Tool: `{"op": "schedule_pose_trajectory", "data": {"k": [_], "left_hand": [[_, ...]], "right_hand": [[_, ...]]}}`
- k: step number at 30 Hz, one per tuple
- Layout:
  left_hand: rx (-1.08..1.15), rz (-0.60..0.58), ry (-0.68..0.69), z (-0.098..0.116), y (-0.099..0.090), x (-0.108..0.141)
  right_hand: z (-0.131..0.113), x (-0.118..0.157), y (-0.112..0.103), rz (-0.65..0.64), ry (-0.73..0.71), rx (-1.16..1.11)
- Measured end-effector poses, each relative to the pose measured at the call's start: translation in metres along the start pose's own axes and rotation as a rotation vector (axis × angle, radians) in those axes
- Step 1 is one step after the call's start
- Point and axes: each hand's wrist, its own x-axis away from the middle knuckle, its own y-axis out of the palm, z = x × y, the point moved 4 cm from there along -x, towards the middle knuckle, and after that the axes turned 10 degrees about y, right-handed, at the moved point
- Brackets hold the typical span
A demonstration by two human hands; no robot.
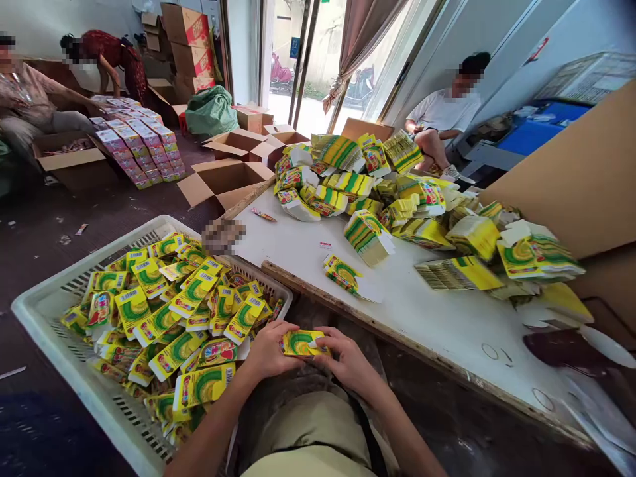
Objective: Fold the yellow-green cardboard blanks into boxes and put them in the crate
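A small yellow and green carton [298, 343] is held level above my lap, one end in each hand. My left hand [272, 350] wraps its left end, and my right hand [342, 354] grips the right end, with fingers near a white flap. To the left, a white plastic basket [44, 331] is heaped with the same kind of yellow cartons [191, 298]. On the white table [308, 255] in front lies a single flattened carton [342, 275], with a fanned stack of flat cartons [368, 235] beyond it.
Piles of flat cartons [342, 182] cover the table's far side. Open cardboard boxes [226, 179] stand behind the basket. Stacked pink packages [144, 146] sit on the floor near two people at the left. Another person [447, 109] sits at the right. A wooden strip [348, 311] edges the table.
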Motion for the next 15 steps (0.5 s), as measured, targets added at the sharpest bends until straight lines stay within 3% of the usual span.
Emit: {"op": "schedule_pose_trajectory", "data": {"k": [5, 10, 15], "left_hand": [[0.031, 0.046, 0.031, -0.002, -0.004, -0.001], [0.144, 0.076, -0.003, -0.005, -0.007, -0.002], [0.557, 0.416, -0.172, -0.015, -0.006, 0.000]], "right_hand": [[0.002, -0.002, 0.013, 0.128, -0.016, -0.019], [0.000, -0.003, 0.015, 0.126, -0.067, -0.055], [-0.005, -0.006, 0.014, 0.271, -0.100, -0.144]]}}
